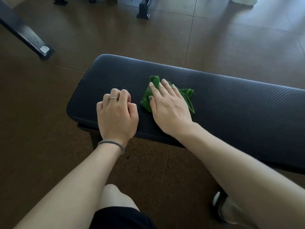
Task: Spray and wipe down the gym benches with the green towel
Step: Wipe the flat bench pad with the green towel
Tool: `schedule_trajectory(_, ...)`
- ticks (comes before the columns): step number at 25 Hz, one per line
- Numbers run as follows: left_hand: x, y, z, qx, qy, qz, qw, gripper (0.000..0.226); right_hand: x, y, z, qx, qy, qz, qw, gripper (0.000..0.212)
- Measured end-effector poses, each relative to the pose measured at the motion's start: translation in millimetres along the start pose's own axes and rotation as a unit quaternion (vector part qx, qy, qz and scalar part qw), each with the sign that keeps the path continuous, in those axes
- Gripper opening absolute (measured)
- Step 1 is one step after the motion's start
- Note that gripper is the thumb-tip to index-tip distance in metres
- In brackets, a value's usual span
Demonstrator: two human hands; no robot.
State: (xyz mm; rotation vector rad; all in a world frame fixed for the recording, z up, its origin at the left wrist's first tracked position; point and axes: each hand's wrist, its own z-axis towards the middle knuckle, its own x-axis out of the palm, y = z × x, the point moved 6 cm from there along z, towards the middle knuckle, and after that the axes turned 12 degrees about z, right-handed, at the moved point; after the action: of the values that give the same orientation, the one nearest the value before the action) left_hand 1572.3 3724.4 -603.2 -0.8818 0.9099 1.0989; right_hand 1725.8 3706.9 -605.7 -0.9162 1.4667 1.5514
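Observation:
A black padded gym bench (231, 103) with a ribbed cover runs from the centre off to the right. My right hand (168, 106) lies flat on the crumpled green towel (146, 98) and presses it onto the pad near the bench's left end. My left hand (117, 113) rests beside it on the pad with its fingers curled under and nothing in it. Small spray droplets (132, 93) glisten on the pad between the two hands. No spray bottle is in view.
Brown tiled floor (41, 113) surrounds the bench. A dark equipment frame (28, 35) slants at the top left, and another black foot (143, 10) stands at the top centre. My knee (113, 197) and my shoe (221, 205) are below the bench.

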Motion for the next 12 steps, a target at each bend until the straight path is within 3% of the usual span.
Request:
schedule_trajectory(3, 1, -1, 1, -0.008, 0.009, 0.005, 1.0, 0.018, 2, 18, -68, -0.051, 0.008, -0.007, 0.999, 0.053)
schedule_trajectory(5, 1, -2, 0, -0.009, 0.008, 0.003, 1.0, 0.021, 3, 17, -69, -0.078, 0.037, -0.009, 0.996, 0.054)
schedule_trajectory(8, 1, -2, 1, -0.015, -0.003, -0.012, 1.0, 0.023, 5, 17, -5, -0.108, 0.03, -0.003, 0.994, 0.057)
schedule_trajectory(12, -1, -2, 2, -0.022, -0.017, -0.013, 1.0, 0.023, 10, 1, 86, -0.068, 0.033, 0.006, 0.997, 0.054)
